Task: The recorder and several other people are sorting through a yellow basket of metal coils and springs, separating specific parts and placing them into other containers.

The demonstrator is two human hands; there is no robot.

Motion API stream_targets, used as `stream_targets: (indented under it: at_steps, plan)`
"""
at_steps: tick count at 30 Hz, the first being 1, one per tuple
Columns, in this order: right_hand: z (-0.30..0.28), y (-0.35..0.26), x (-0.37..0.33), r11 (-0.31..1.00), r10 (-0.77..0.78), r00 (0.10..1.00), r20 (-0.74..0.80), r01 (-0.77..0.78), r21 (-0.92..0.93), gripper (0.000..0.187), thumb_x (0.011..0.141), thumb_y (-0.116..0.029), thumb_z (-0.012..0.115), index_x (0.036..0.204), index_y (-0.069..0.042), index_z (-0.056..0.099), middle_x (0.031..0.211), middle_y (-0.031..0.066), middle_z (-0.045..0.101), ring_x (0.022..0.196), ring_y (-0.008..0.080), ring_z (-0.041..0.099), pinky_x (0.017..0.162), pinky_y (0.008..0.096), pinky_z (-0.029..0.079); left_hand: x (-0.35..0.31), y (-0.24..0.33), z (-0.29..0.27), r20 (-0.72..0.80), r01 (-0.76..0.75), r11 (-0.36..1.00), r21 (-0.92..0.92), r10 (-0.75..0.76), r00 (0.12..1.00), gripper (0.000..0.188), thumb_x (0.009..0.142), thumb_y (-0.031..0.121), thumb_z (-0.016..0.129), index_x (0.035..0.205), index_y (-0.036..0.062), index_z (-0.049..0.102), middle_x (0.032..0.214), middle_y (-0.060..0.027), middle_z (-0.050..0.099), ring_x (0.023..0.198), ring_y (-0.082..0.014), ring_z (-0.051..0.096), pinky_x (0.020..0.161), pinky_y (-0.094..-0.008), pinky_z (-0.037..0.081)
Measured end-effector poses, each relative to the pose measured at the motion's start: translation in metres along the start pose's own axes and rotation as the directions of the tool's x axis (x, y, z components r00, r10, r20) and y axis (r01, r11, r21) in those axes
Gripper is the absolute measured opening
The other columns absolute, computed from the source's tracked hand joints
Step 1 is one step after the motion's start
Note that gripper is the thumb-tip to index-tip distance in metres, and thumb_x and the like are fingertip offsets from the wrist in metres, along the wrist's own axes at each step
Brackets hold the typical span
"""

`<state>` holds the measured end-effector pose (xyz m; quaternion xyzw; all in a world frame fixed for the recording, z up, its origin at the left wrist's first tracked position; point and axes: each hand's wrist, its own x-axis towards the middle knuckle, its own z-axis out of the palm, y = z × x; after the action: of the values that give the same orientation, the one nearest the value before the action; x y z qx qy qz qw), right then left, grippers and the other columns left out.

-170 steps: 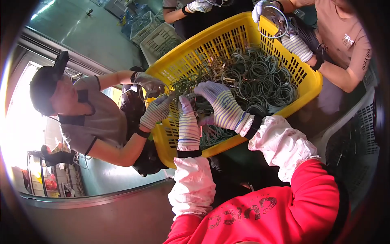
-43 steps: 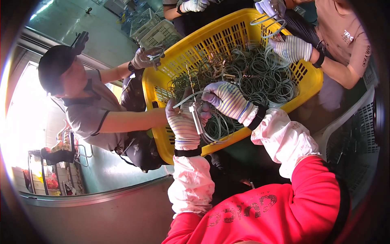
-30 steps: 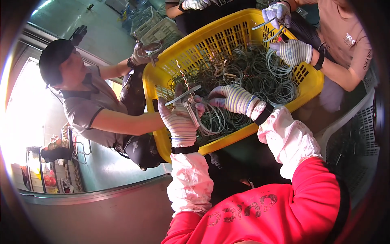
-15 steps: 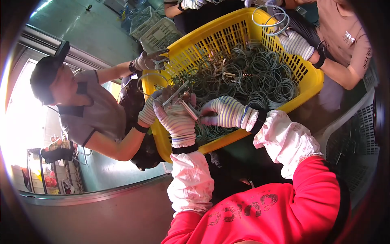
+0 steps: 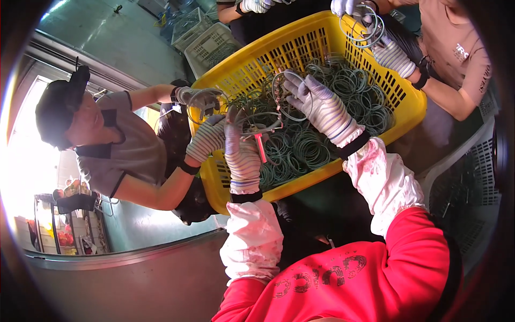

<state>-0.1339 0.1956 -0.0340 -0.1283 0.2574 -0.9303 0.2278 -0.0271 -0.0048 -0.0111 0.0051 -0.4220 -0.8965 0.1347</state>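
My left hand [image 5: 244, 163], in a striped glove, is closed on a metal ring [image 5: 256, 116] above the near left part of the yellow basket [image 5: 394, 137]. A short rod [image 5: 260, 148], lit reddish, slants down beside its fingers. To the right, my right hand [image 5: 324, 110] has its fingers spread over the basket. A second thin ring [image 5: 273, 86] with brownish fittings overlaps its fingertips; whether the hand bears it is unclear. Many grey-green metal rings [image 5: 311, 147] lie heaped in the basket.
At left, a person in a dark cap [image 5: 64, 110] holds a ring close to my left hand. Another person [image 5: 448, 59] at far right handles rings over the rim. A third person's gloved hand [image 5: 255, 5] shows at the back. White crates [image 5: 206, 48] stand behind; another [image 5: 472, 177] is at right.
My right hand has moved up and right, away from my left, and its fingers have spread. The metal parts between my hands have opened out into rings. The person at left has shifted their hands.
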Motion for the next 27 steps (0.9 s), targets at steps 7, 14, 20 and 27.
stream_targets:
  at_steps: [7,14,20,27]
  plan:
    - [0.007,-0.005,-0.004,0.997,0.043,0.993,0.111,-0.050,0.061,0.052,0.096,-0.048,0.063,0.128,-0.007,0.060,0.149,0.0048,0.050,0.136,0.0208,0.044,0.115,0.0428,0.029,-0.012,-0.009,0.015,0.087,-0.105,0.907,0.408,0.076,0.993,0.083,0.082,0.032,0.082,0.148,0.0058,0.039,0.139,-0.0105,0.048,0.123,-0.0229,0.052,0.103,-0.0380,0.048]
    - [0.009,-0.009,-0.010,0.993,0.090,0.996,0.021,-0.088,-0.076,0.039,0.091,-0.051,0.070,0.105,-0.015,0.068,0.132,0.0015,0.062,0.125,0.0177,0.054,0.110,0.0407,0.038,-0.018,0.002,0.024,0.199,-0.089,0.742,0.665,-0.062,0.978,0.089,0.071,0.038,0.091,0.142,0.0054,0.048,0.140,-0.0080,0.048,0.127,-0.0205,0.048,0.107,-0.0368,0.043]
    - [-0.004,-0.007,-0.012,0.975,0.167,0.978,0.124,-0.144,-0.171,0.037,0.097,-0.047,0.063,0.099,-0.010,0.069,0.138,0.0070,0.059,0.131,0.0237,0.054,0.109,0.0427,0.043,-0.020,0.011,0.028,0.166,0.059,0.755,0.653,-0.218,0.962,0.088,0.073,0.037,0.090,0.142,0.0044,0.047,0.137,-0.0092,0.051,0.124,-0.0195,0.051,0.103,-0.0345,0.046]
    - [0.008,-0.006,-0.017,0.954,0.191,0.966,0.173,-0.141,-0.265,0.050,0.094,-0.043,0.069,0.130,-0.009,0.064,0.121,0.0009,0.066,0.119,0.0136,0.059,0.103,0.0335,0.045,-0.020,0.013,0.020,0.061,0.123,0.747,0.654,-0.215,0.975,0.091,0.076,0.033,0.088,0.148,0.0028,0.041,0.125,-0.0087,0.060,0.113,-0.0178,0.059,0.096,-0.0317,0.050]
